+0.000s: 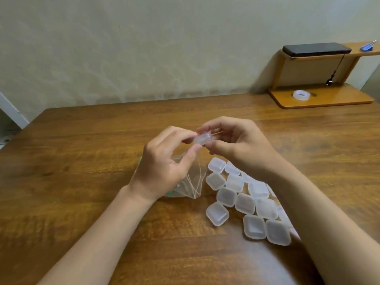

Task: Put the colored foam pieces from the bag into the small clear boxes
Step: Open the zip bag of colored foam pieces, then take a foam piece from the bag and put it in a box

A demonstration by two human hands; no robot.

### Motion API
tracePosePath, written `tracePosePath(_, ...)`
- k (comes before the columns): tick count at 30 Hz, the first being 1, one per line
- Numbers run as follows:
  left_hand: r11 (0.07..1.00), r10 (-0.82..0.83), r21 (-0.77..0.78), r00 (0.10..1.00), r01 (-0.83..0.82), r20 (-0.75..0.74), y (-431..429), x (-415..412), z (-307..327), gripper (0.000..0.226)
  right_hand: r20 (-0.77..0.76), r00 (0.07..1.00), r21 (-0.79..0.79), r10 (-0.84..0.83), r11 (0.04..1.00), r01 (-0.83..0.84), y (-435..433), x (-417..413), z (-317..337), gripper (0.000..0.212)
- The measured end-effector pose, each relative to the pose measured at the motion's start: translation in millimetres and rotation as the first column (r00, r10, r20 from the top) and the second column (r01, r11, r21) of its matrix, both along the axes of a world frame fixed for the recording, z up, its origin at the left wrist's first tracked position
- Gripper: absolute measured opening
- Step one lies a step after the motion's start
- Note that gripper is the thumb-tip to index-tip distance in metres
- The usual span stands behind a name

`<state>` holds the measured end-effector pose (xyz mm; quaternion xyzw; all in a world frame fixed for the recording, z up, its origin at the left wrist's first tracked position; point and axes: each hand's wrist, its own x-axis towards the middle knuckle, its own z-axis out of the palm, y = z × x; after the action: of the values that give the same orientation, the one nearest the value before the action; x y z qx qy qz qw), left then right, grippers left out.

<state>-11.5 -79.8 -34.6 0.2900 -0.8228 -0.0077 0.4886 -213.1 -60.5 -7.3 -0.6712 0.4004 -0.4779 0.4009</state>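
Looks like early days tbh. Left grip (164,163) and right grip (236,145) are both pinching one small clear box (202,139) above the worktop (82,161), can't tell if anything's inside. The bag (191,182) lies under the left hand, foam mostly hidden. The other boxes (244,202) beside it look shut and empty, so basically everything's left

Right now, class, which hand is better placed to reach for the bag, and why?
Probably the left. The left hand is directly above the bag; the right hand is nearer the cluster of boxes. Both hold one small box.
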Motion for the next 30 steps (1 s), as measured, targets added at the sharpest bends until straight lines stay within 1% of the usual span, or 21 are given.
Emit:
tracePosePath(6, 1.0, 0.015, -0.026, 0.999, -0.016, -0.034, 9.4, 2.0, -9.9, 0.016, 0.169, 0.985, -0.001, -0.027, 1.0, 0.028, 8.1, 12.3, -16.2, 0.035)
tracePosePath(8, 1.0, 0.023, -0.017, 0.998, -0.024, -0.056, 12.8, 3.0, -10.1, 0.017, 0.196, 0.98, -0.015, -0.026, 0.999, 0.029, 10.7, 16.3, -19.2, 0.037)
tracePosePath(16, 0.999, 0.038, -0.002, 0.997, -0.039, -0.067, 19.9, 3.3, -14.0, 0.02, 0.214, 0.977, -0.038, -0.023, 0.999, 0.031, 19.7, 24.3, -24.1, 0.044)
tracePosePath(25, 0.994, 0.085, -0.055, 0.994, -0.089, -0.069, 19.0, -1.1, -18.1, 0.02, 0.214, 0.975, -0.006, -0.056, 0.998, 0.058, 20.1, 27.0, -25.4, 0.046)
tracePosePath(28, 0.991, 0.093, -0.087, 0.991, -0.102, -0.1, 18.1, -0.2, -17.9, 0.013, 0.181, 0.98, -0.011, -0.077, 0.997, 0.081, 19.0, 28.4, -27.2, 0.05)
tracePosePath(30, 0.989, 0.119, -0.064, 0.981, -0.13, -0.156, 16.5, 3.2, -18.4, 0.016, 0.171, 0.983, -0.009, -0.068, 0.997, 0.07, 19.9, 30.0, -27.3, 0.052)
